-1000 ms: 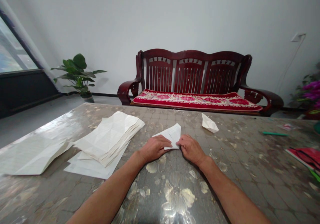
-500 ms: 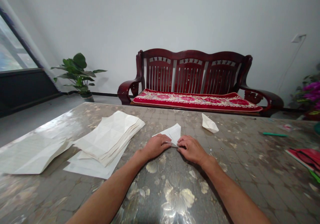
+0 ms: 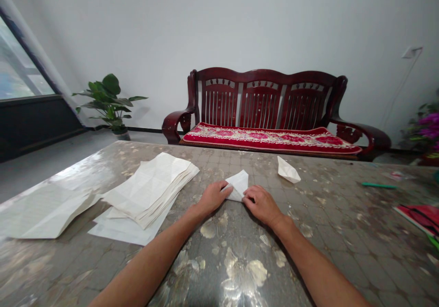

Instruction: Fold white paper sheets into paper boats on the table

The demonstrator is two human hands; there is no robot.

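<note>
A small folded sheet of white paper lies on the table between my two hands, its pointed end facing away from me. My left hand grips its left side, the thumb lying over the paper and the fingers partly hidden. At the lower right corner, my right hand pinches the paper with curled fingers. Farther off to the right rests another folded paper piece, touched by neither hand. To the left of my left hand is a stack of creased white paper sheets.
A loose creased sheet lies at the table's left. On the right are a green pen and a red booklet with a dark item on it. Beyond the patterned table stand a wooden bench and a potted plant.
The left flap of the paper has been folded in, so the paper looks narrower. My left hand has shifted slightly, its thumb now over the fold. My right hand stays at the right corner.
</note>
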